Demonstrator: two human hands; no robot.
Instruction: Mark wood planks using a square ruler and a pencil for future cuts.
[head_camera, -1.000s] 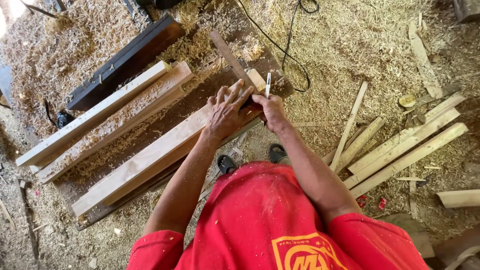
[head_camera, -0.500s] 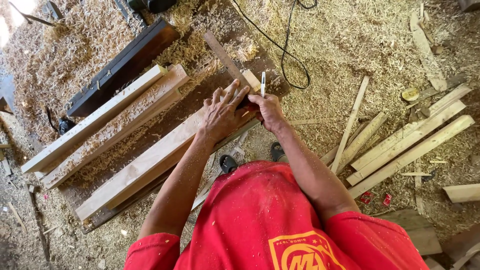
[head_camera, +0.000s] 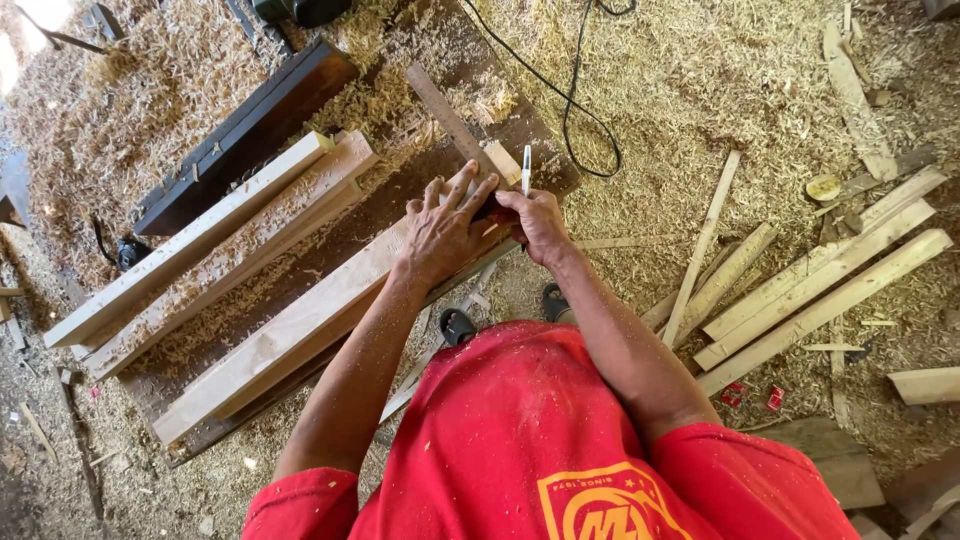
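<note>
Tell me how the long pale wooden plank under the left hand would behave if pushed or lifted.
The long pale wooden plank looks thick and straight, so it would probably stay stiff rather than sag. It lies flat on a dark workbench, so it should slide, not roll. The left hand presses one end; loose wood shavings nearby may help it slip.

Single head-mounted view, aimed steeply down past the red shirt (head_camera: 530, 440) at the bench (head_camera: 330, 240) and sawdust floor (head_camera: 720, 100). Hands framed near centre, at arm's length. No second view supplied.
</note>
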